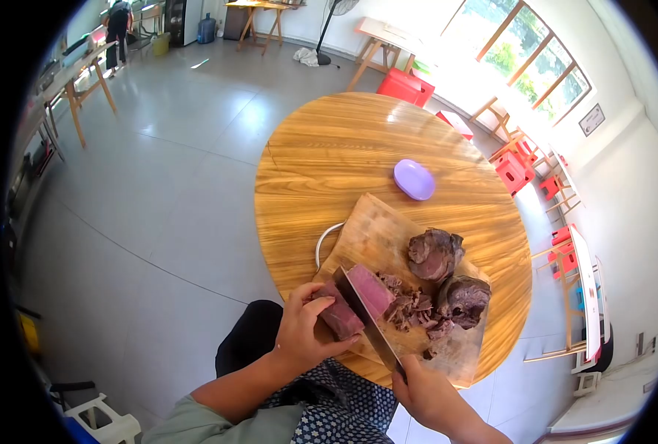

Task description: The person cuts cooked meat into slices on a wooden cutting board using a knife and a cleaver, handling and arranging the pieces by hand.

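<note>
My left hand [303,325] is closed around a reddish block of cooked meat [341,317] at the near left edge of the wooden cutting board [368,222]. In my right hand [426,388] is the handle of a cleaver [368,322], its long blade slanting up and left. The blade stands between the held block and a pink-faced piece of meat [372,291]. Chopped meat scraps [412,307] lie right of that piece. Two large dark chunks of meat, one farther back [434,254] and one nearer [464,301], rest on the board's right side.
The board lies on a round wooden table [321,155]. A purple plate [414,180] sits beyond the board. A white loop handle [327,240] shows at the board's left. Red stools [406,87] and folding tables stand around. Another person [118,33] is at the far left.
</note>
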